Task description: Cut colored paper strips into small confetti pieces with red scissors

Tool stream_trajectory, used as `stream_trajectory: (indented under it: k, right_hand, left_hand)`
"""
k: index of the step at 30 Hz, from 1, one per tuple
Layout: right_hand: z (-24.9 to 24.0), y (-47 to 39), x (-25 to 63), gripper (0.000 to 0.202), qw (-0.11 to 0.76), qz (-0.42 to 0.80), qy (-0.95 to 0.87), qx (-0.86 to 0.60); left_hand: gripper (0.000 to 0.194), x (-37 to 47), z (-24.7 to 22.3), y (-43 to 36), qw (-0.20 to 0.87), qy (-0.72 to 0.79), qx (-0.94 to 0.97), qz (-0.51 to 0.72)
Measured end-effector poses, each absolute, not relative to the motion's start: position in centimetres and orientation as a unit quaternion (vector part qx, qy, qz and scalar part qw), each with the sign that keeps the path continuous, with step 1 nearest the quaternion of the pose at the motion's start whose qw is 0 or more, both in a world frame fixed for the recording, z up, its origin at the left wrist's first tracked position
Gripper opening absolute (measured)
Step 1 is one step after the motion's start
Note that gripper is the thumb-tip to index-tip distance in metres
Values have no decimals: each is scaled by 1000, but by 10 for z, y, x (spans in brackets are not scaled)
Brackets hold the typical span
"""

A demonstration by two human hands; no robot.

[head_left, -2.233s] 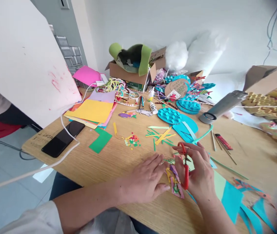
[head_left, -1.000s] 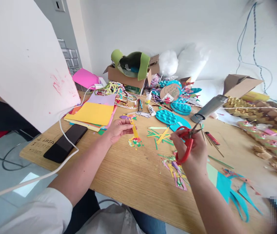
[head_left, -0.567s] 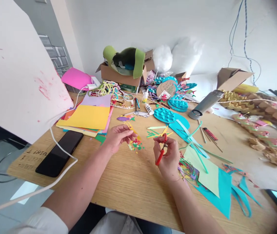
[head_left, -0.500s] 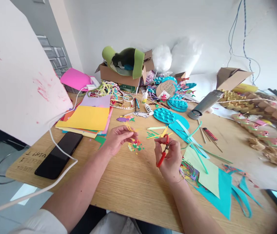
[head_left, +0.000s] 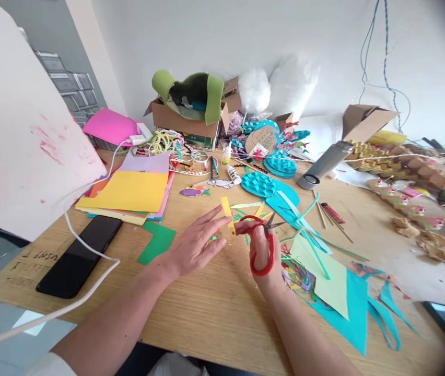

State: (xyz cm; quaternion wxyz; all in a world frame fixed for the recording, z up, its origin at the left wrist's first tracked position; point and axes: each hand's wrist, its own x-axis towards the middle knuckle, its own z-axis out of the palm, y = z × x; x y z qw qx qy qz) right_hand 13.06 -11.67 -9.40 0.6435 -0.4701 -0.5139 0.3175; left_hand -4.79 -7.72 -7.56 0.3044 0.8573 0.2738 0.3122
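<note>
A narrow yellow paper strip (head_left: 227, 213) stands up between my two hands. My left hand (head_left: 197, 240) has its fingers spread, with the fingertips right beside the strip. Red-handled scissors (head_left: 271, 256) are in my right hand (head_left: 264, 248), fingers through the loops and blades parted, pointing away to the right. The right index fingertip is close to the strip's lower part. Small paper dots (head_left: 215, 236) lie partly hidden behind my left hand. Beyond the hands are cut yellow and green strips (head_left: 246, 205) and a purple paper fish (head_left: 191, 192).
Coloured sheets (head_left: 132, 190), a green paper piece (head_left: 159, 243) and a black phone (head_left: 79, 256) with a white cable are on the left. To the right lie turquoise paper (head_left: 358, 308) and a metal flask (head_left: 326, 164). A glue bottle (head_left: 233, 175) lies behind.
My left hand has opened out and moved nearer my right. The yellow strip now stands between them. The scissors have turned, blades now pointing right. The view has shifted slightly.
</note>
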Motion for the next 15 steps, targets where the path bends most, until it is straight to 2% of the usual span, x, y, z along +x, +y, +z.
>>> stream_trajectory:
  k: [3,7,10,15]
  right_hand:
    - [-97,-116,129,25,635,364,-472,-492]
    - [-98,-115,128,26,630,391,-447,-500]
    - [-96,-114,129,28,627,390,-452,-500]
    - [-92,-116,130,26,611,396,-479,-490]
  left_hand:
    - [49,-45,-78,-80,299,264,868,297]
    - [48,-42,-81,-82,344,261,854,291]
    - [47,-40,-83,-86,427,267,804,315]
    - [52,-34,-83,-84,599,319,614,404]
